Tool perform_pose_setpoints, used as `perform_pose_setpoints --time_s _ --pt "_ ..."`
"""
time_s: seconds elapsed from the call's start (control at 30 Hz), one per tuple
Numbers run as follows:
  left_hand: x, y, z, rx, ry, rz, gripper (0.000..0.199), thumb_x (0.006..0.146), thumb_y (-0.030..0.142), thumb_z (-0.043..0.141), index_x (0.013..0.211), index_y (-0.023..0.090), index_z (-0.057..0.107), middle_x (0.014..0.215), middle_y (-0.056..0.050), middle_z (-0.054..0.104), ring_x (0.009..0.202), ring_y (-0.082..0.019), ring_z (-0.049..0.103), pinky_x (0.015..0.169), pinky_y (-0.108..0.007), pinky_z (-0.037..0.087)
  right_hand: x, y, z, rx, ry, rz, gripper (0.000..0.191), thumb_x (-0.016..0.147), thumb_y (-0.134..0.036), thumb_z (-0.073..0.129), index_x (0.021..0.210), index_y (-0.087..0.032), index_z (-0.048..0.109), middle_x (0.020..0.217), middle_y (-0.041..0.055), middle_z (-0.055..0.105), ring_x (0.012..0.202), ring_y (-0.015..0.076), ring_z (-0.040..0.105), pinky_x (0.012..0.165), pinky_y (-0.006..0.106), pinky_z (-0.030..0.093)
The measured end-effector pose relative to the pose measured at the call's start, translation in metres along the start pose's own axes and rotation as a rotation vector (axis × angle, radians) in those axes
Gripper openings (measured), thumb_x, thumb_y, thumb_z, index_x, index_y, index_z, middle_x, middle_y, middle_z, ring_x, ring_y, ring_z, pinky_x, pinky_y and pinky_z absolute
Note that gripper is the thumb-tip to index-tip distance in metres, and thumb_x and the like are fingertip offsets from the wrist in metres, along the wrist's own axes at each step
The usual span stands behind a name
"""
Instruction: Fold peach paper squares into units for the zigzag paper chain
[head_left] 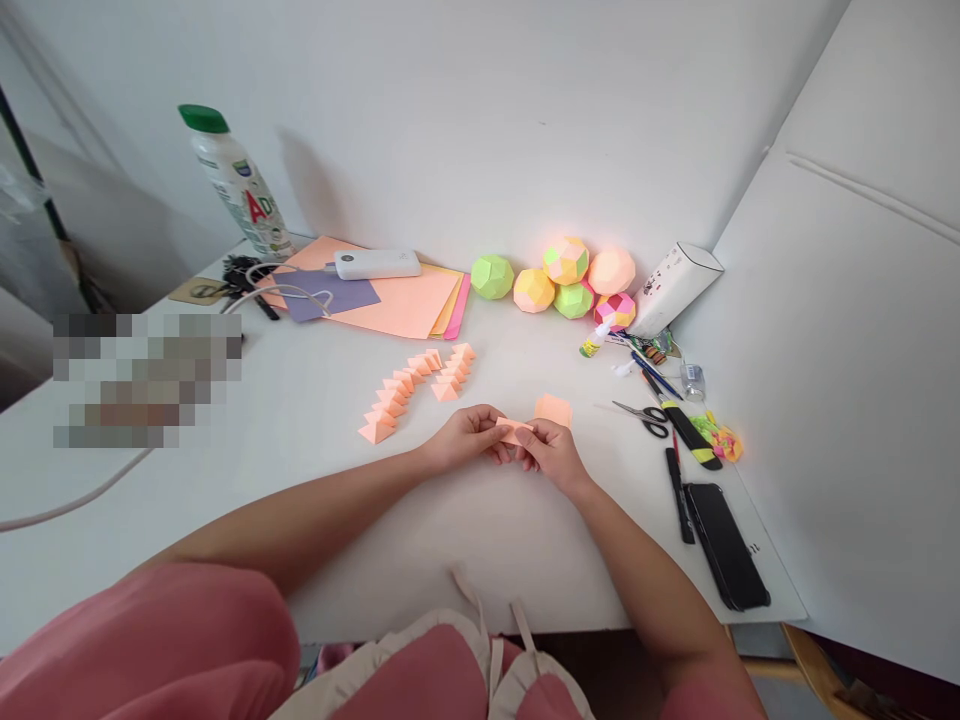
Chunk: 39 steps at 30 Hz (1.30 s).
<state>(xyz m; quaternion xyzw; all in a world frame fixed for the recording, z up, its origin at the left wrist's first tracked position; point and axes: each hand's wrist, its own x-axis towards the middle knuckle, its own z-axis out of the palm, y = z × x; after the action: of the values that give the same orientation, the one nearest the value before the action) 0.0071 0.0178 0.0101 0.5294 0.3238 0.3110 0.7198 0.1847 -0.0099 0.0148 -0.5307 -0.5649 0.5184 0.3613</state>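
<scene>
A small peach piece of paper (514,431), apparently folded, is pinched between both hands above the white table. My left hand (474,437) grips its left end, thumb on top. At its right end, my right hand (553,453) holds it the same way. Just behind my right hand lies a peach paper square (555,407), partly covered by that hand. To the left, folded peach paper pieces stand in a long row (399,392), with a shorter row (454,372) beside it. The undersides of my fingers are partly hidden.
Several faceted paper balls (568,260) sit against the wall. Paper sheets (405,305) lie under a white power bank (377,264), near a tall bottle (244,190). On the right are scissors (651,418), a cutter knife (694,437), a glue bottle (592,343) and a phone (726,545).
</scene>
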Motion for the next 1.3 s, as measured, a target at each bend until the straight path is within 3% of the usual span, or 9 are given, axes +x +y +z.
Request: perform_pose_setpoints --time_s 0.3,0.53,1.13,1.3 --pt "-0.0034 0.0017 -0.0007 0.125 -0.013 -0.005 0.032 0.077 0.048 0.056 0.077 0.016 0.049 0.055 0.002 0.059 0.044 -0.009 0.054 0.046 -0.022 0.044 0.0009 0.0001 -0.0012 0.042 -0.001 -0.018 0.032 0.077 -0.046 0.057 0.065 -0.016 0.057 0.055 -0.0007 0.057 0.043 0.0077 0.049 0.042 0.02 0.04" --pt "-0.0015 -0.0017 -0.0006 0.088 -0.055 0.018 0.033 0.076 0.048 0.057 0.078 0.016 0.048 0.065 -0.001 0.064 0.053 -0.012 0.059 0.051 -0.024 0.047 0.0001 -0.0016 -0.0024 0.047 -0.018 -0.021 0.033 0.077 -0.047 0.056 0.064 -0.016 0.056 0.055 -0.0005 0.057 0.044 0.0084 0.05 0.043 0.021 0.043" --pt "-0.0025 0.0 0.0004 0.12 -0.032 -0.006 0.035 0.075 0.05 0.057 0.073 0.017 0.046 0.062 -0.001 0.063 0.051 -0.011 0.058 0.051 -0.025 0.047 -0.0009 -0.0024 -0.0015 0.056 -0.004 0.004 0.034 0.076 -0.048 0.056 0.064 -0.016 0.054 0.054 -0.0004 0.058 0.044 0.0087 0.05 0.043 0.021 0.041" --pt "-0.0023 -0.0029 -0.0004 0.103 -0.019 0.04 0.033 0.076 0.049 0.057 0.077 0.016 0.049 0.064 0.0 0.062 0.052 -0.012 0.058 0.052 -0.025 0.047 -0.0009 -0.004 -0.0015 0.034 -0.027 0.022 0.029 0.075 -0.044 0.058 0.068 -0.016 0.056 0.06 0.0004 0.06 0.048 0.0089 0.053 0.043 0.02 0.039"
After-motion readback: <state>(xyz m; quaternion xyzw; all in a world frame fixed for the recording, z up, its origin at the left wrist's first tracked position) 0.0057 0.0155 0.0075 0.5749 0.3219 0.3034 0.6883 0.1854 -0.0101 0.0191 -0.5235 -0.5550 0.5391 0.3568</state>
